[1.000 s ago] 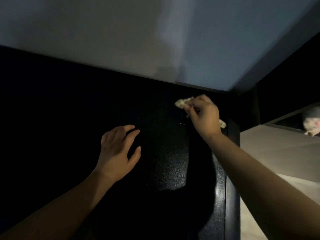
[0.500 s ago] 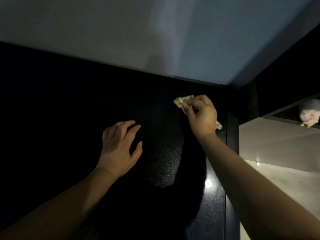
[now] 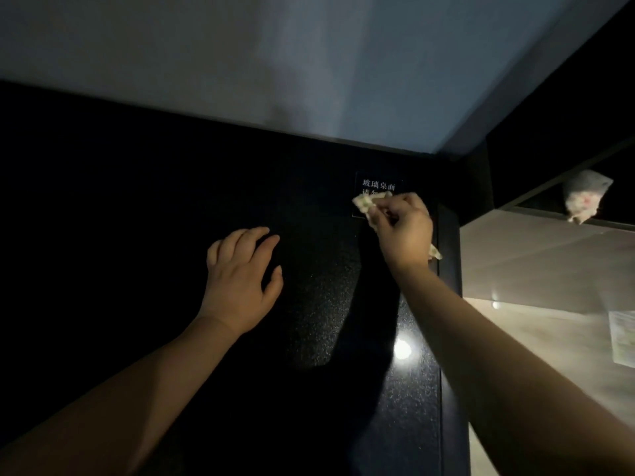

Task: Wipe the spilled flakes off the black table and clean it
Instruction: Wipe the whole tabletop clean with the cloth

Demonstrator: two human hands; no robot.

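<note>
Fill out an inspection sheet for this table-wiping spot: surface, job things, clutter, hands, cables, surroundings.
Surface: black table, speckled and glossy, dimly lit; a glare near its right edge; a small label with white characters by the far right corner.
Job's things: crumpled pale wipe against the label; flakes cannot be made out in this light.
Clutter: nothing seen.
Hands: right hand grips the wipe at the label; left hand rests on the table, fingers relaxed, holding nothing.
Cables: nothing seen.
Surroundings: pale wall behind; pale floor at right with a sheet of paper; a crumpled light object on a dark ledge, unclear what.
</note>
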